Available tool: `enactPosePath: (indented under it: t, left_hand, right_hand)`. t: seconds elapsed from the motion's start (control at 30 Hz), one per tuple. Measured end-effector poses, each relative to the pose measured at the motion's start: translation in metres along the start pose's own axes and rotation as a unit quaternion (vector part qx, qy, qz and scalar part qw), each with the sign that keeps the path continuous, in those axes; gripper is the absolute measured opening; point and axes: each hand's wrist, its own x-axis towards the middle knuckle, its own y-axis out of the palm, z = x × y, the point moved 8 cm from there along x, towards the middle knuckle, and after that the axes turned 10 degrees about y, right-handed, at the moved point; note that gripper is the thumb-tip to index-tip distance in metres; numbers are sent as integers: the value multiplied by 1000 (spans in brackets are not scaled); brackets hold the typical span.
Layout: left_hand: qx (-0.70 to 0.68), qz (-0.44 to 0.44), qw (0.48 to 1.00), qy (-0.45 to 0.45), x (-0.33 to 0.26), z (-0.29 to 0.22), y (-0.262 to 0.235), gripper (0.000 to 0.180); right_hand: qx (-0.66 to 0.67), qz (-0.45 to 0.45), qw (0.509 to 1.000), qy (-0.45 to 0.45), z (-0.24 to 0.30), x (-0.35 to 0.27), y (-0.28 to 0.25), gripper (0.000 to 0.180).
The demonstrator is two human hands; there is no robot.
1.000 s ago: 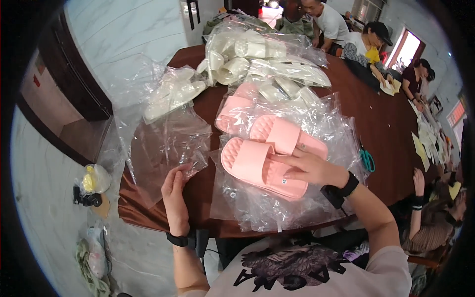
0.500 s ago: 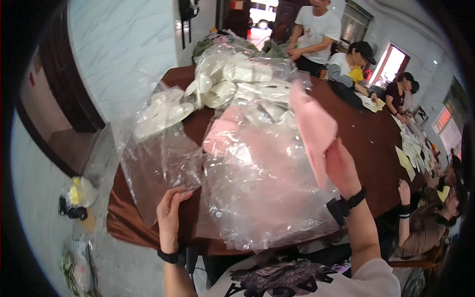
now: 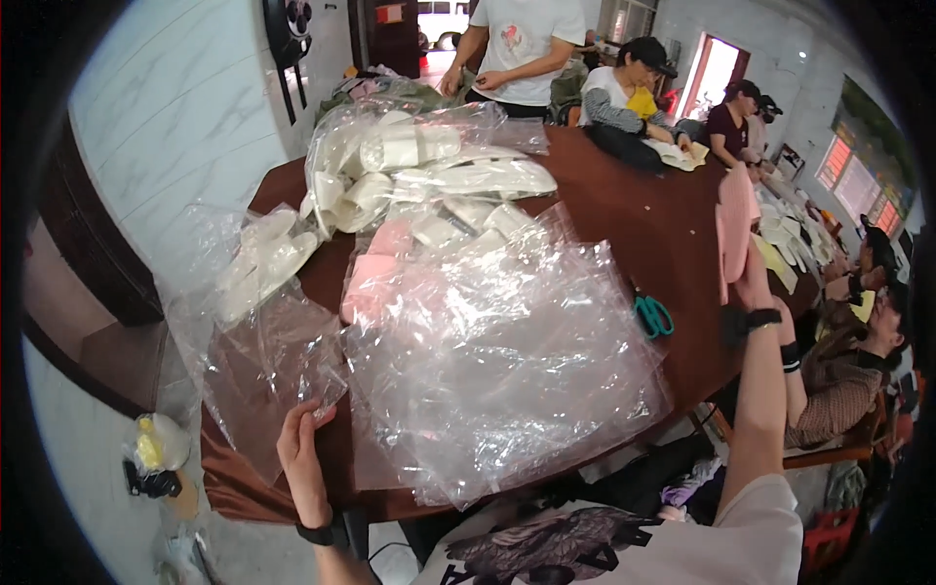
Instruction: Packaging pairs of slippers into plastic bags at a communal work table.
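My left hand (image 3: pixel 304 458) pinches the near corner of a clear plastic bag (image 3: pixel 268 341) that holds white slipper-like pieces (image 3: pixel 271 258). Out to the right, at the table's far side, my right hand (image 3: pixel 751 283) is closed on a flat pink slipper-shaped piece (image 3: pixel 736 219), held upright. Between my hands lies a stack of clear plastic bags (image 3: pixel 507 370), wrinkled and shiny. More pink pieces (image 3: pixel 375 283) show at its left edge. Behind these, a large clear bag is heaped with white pieces (image 3: pixel 400 156).
Teal-handled scissors (image 3: pixel 653 317) lie right of the bags on the brown-covered table (image 3: pixel 663 234). People sit along the right side with white and yellow pieces (image 3: pixel 780 229). A person in a white shirt (image 3: pixel 522 49) stands at the far side. A yellow-and-white bag (image 3: pixel 161 444) sits on the floor left.
My right hand has swung right, carrying the pink slipper-shaped piece away from the clear bags. The view has turned right, and the scissors now show. My left hand still pinches the bag corner.
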Motion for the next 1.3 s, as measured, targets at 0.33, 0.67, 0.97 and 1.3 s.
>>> enactPosePath:
  t: [0.33,0.67,0.97,1.3]
  left_hand:
    - [-179,-136,961,159,4,-70,-11,66]
    - [-314,-22,934,170,0,-206,60,81]
    - [-422,273,864,-35,-13,-195,173,76]
    - [-114,219,963,-110,18,-51,145,78]
  right_hand:
    - [-102,171,980,20,-19,-124,98,36]
    - [-24,270,957,100,-2,-193,129,42]
    - [-5,264,962,76,-4,-194,128,43]
    - [-6,264,964,29,-7,-186,126,42]
